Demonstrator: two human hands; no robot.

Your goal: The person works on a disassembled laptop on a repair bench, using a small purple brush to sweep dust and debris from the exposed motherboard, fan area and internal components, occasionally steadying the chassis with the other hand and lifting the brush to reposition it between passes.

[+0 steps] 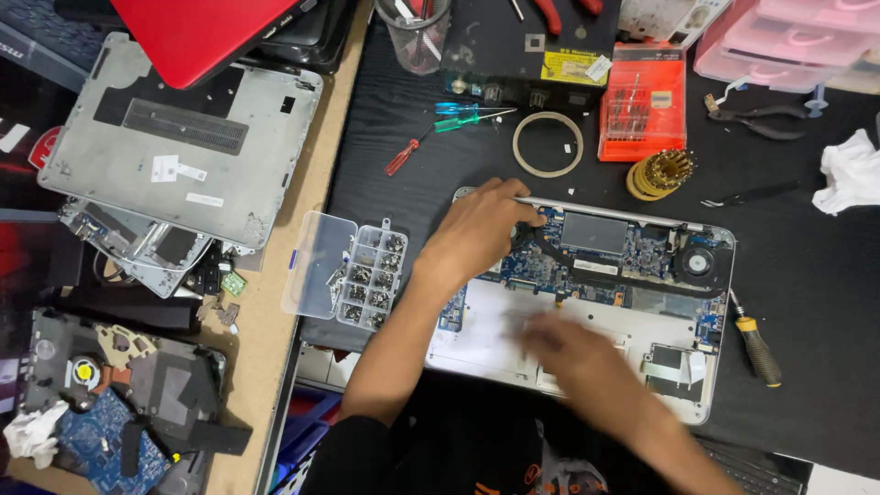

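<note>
On the black tabletop point(825, 302), centre right and near, lies an opened laptop base point(587, 302), bottom cover off, blue circuit board point(632, 252), heat pipe and round fan point(697, 264) exposed at its far side, pale battery area toward the near edge. Judged: chassis stiff and moderately light, board fragile; best taken by the metal rim, not by the components. Far left, on a wooden surface, a grey bottom cover point(183, 137) lies on other laptop parts, with a red laptop point(197, 32) beyond it. Left hand point(477, 234) rests on the far-left corner of the base, fingers curled down onto the board edge by the hinge; whether they pinch anything cannot be told. Right hand point(573, 353) is over the near middle of the base, blurred; grip state cannot be told. Left of the base, an open clear screw box point(353, 270). Far side: orange bit case point(642, 101), tape ring point(547, 144). Right: a yellow-handled screwdriver point(756, 344).
</note>
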